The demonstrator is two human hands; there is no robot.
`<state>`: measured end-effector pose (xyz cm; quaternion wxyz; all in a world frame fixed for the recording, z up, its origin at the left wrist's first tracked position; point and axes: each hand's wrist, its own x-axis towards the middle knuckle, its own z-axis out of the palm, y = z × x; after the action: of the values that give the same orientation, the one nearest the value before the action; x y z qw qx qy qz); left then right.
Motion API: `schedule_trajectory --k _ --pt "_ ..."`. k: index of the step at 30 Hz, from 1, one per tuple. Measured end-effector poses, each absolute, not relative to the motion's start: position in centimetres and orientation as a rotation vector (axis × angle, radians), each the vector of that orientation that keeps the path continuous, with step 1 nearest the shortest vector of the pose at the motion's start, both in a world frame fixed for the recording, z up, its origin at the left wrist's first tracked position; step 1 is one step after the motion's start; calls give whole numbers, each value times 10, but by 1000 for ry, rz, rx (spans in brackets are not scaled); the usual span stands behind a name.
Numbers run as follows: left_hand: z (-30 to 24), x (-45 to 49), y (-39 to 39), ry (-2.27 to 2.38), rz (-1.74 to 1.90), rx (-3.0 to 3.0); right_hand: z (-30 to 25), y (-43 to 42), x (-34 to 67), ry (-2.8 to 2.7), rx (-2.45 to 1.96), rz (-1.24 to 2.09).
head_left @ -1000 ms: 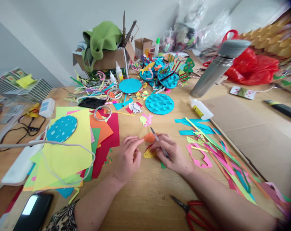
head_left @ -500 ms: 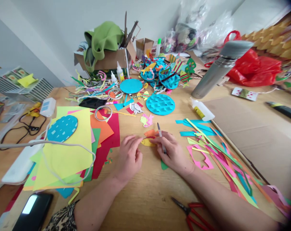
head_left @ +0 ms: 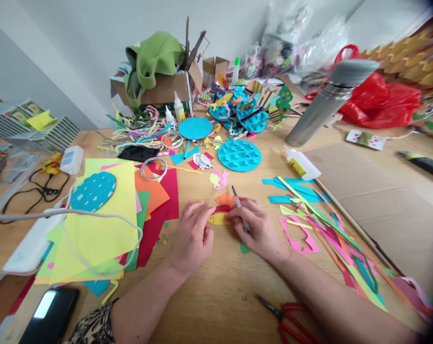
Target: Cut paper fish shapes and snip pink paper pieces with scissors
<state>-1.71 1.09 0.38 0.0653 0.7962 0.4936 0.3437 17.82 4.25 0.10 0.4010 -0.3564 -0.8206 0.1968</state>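
Observation:
A yellow paper fish (head_left: 219,219) with a drawn eye lies flat between my hands, a red paper piece (head_left: 222,209) against its upper edge. My left hand (head_left: 195,234) rests at their left end, index fingertip on the edge of the red piece, thumb apart. A grey pen (head_left: 237,198) slants up from my right hand (head_left: 254,224), which grips it, tip pointing away from the paper. The right fingertips also touch the yellow fish's right end and hide it. Just beyond lies an orange paper fish (head_left: 224,198); farther off are pink and light-green fish (head_left: 219,179).
Red-handled scissors (head_left: 283,315) lie near the front edge. Coloured paper strips (head_left: 331,229) and a glue bottle (head_left: 302,163) are to the right, before a steel flask (head_left: 319,107). Stacked coloured sheets (head_left: 102,239) lie left, crossed by a cable. Blue discs (head_left: 239,155) are farther back.
My right hand has shifted slightly, and more of the red piece shows between my hands. The yellow fish has moved slightly left and toward me. The pen is still in my right hand.

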Motion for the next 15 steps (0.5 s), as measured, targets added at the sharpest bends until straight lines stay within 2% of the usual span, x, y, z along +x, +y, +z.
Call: schedule_trajectory --k 6,11,15 --pt "6 -15 8 1206 1061 2456 -1 42 177 -2040 -981 478" --pt "7 -13 7 1065 1012 2440 1 37 183 -1799 -1033 486" --pt "13 -4 -1 923 800 2596 -5 38 186 -1595 -1125 535"
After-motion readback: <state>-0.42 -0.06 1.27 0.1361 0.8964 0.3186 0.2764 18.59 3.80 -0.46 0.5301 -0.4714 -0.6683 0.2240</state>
